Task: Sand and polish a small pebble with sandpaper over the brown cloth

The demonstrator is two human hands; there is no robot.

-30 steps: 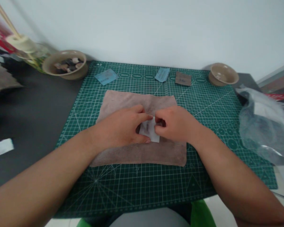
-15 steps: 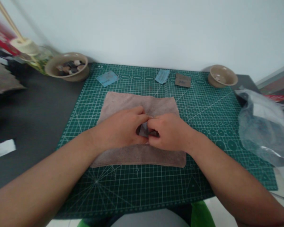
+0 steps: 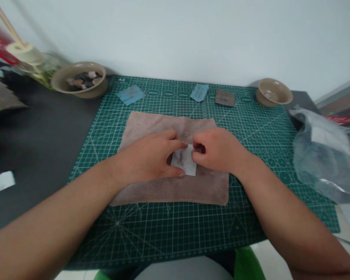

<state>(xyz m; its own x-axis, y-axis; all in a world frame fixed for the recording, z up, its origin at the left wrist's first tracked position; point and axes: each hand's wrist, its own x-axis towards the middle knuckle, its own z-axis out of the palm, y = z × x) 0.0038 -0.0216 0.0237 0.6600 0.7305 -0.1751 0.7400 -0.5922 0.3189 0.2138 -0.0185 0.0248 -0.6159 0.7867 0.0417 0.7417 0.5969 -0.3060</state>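
A small white paper square (image 3: 189, 162) with grey smudges lies on a brownish-pink cloth (image 3: 175, 191). My left hand (image 3: 156, 155) rests on the cloth from the left, thumb and forefinger spread apart, their tips touching the paper's top and bottom edges. At the paper's right edge, my right hand (image 3: 217, 149) has its fingers curled and closed in a pinch. Whatever is between those fingertips, if anything, is too small or hidden to make out. Part of the paper's left side is behind my left hand.
A green cutting mat (image 3: 169, 229) lies underneath. Along its back are two blue pieces (image 3: 131, 95), a brown square (image 3: 225, 98) and a small bowl (image 3: 274, 92). A bowl of stones (image 3: 79, 79) stands at left, a clear plastic bag (image 3: 323, 155) at right.
My right hand has moved up and right, away from my left fingertips, uncovering more of the white paper. My left hand stays nearly in place.
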